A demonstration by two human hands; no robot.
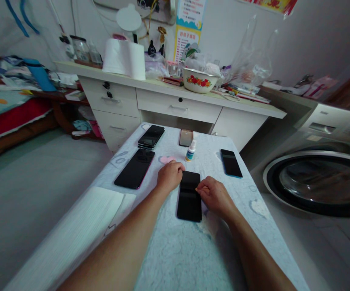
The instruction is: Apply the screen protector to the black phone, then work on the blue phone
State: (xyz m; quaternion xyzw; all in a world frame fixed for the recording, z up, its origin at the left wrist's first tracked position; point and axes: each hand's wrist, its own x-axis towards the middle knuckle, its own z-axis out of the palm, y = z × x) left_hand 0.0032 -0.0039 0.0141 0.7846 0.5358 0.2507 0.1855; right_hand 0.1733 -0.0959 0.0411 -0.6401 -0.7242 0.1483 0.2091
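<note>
A black smartphone (189,200) lies flat, screen up, on the cloth-covered table. My left hand (170,178) is curled closed at its upper left corner, fingertips gripping that corner. At the phone's right edge, my right hand (215,197) is closed in a pinch; whatever is between those fingertips is too small to make out. Just beyond my left hand stands a small white bottle (190,151) with a blue and yellow label. A larger phone with a pink edge (135,168) lies to the left, and a blue-edged phone (231,163) to the right.
Stacked phones (151,136) sit at the far left of the table, and another phone or case (186,138) lies at its far edge. Behind is a white desk (156,83) bearing a flowered bowl (199,79) and a paper roll (124,58). A washing machine (329,133) stands right.
</note>
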